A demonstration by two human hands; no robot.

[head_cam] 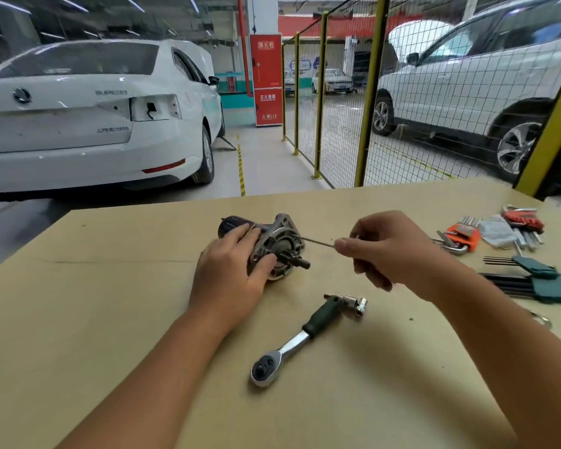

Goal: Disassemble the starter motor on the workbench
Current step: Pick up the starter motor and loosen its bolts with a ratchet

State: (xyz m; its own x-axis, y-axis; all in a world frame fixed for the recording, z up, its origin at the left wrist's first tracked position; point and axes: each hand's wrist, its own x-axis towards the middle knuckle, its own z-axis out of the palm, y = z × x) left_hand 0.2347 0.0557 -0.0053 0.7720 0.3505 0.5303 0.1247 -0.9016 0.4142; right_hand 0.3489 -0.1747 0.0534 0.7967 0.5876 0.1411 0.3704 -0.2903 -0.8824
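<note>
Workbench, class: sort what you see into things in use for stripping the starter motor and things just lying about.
In use:
- dark metal starter motor, held by the left hand
- thin long metal rod, pinched by the right hand

Lying about:
- green-handled chrome ratchet
- orange-holder hex key set
- red-holder key set
- teal-holder long key set

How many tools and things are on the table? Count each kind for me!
Starter motor: 1
Long thin bolt, pinched by the right hand: 1
Ratchet wrench: 1
Socket piece: 1
Hex key sets, orange, red, green: 3
Total: 7
</note>
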